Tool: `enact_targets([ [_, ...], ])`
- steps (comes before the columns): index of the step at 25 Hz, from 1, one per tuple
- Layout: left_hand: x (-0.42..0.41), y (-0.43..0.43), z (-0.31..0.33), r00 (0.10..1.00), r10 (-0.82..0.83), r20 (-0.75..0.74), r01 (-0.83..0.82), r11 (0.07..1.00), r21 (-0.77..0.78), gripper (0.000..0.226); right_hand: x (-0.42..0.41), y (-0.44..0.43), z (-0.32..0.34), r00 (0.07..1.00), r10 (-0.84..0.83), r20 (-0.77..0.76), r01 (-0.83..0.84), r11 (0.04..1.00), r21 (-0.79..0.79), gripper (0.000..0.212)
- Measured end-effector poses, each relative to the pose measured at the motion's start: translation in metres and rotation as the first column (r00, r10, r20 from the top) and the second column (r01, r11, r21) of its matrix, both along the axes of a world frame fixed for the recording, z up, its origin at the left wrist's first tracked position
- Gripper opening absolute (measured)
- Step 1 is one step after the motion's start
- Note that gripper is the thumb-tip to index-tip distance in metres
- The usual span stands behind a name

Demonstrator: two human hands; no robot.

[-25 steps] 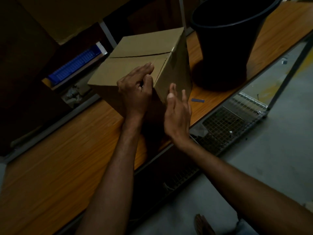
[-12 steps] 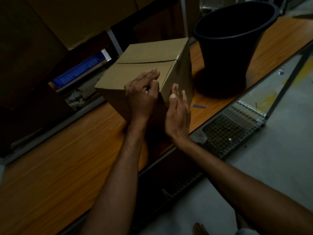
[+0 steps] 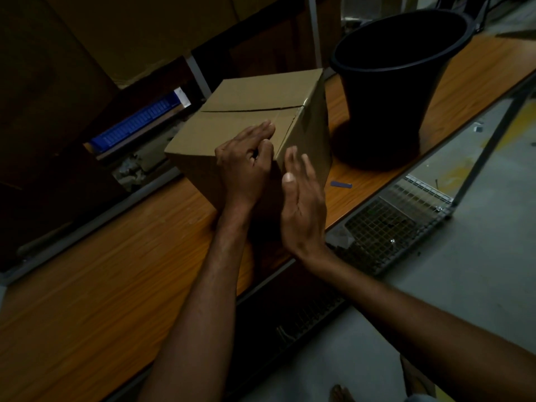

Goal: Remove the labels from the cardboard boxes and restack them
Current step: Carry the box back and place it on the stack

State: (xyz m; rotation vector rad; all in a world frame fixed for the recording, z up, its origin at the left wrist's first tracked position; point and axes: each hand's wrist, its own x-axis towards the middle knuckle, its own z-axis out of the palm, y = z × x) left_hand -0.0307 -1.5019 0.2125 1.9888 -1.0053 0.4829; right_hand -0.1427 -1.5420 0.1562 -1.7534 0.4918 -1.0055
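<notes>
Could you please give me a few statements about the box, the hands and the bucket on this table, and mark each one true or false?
1. The cardboard box stands on the wooden table with its top flaps closed. True.
2. The left hand lies on the near top corner of the box. True.
3. The right hand is clenched in a fist. False: it is open, with its fingers stretched out next to the box's side.
4. The black bucket lies tipped on its side. False: it stands upright beside the box.
5. A small blue piece lies on the table near the box. True.
</notes>
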Motion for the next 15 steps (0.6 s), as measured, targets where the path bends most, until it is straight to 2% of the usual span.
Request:
enact_targets([
  [2,0.002,-0.002,0.001,1.000,0.001,-0.011,0.000,1.000,0.004,0.043,0.003,-0.012,-0.002,0.999,0.004,-0.038,-0.005,1.000,-0.006,0.052],
  [4,-0.003,-0.002,0.002,0.999,0.036,-0.026,-0.035,0.999,0.033,0.046,0.008,-0.021,0.002,0.994,-0.010,-0.104,0.020,0.995,0.098,0.055],
  [7,-0.003,-0.001,0.000,0.999,0.041,-0.010,-0.040,0.999,0.033,0.046,-0.004,0.000,-0.007,1.000,0.005,-0.020,-0.006,1.000,-0.010,0.054],
  [9,0.001,-0.002,0.000,1.000,0.013,-0.001,-0.013,1.000,0.008,0.042,-0.005,0.002,-0.013,1.000,-0.003,-0.030,0.001,0.998,-0.063,0.052],
  [12,0.001,-0.003,-0.002,1.000,0.020,-0.005,-0.020,1.000,-0.008,0.039,0.001,-0.005,-0.011,0.994,-0.050,-0.093,0.053,0.998,0.025,0.053],
  [15,0.002,-0.002,-0.004,1.000,0.018,0.004,-0.018,1.000,-0.019,0.038,-0.006,0.005,-0.020,0.996,-0.010,-0.086,0.008,1.000,-0.021,0.056],
])
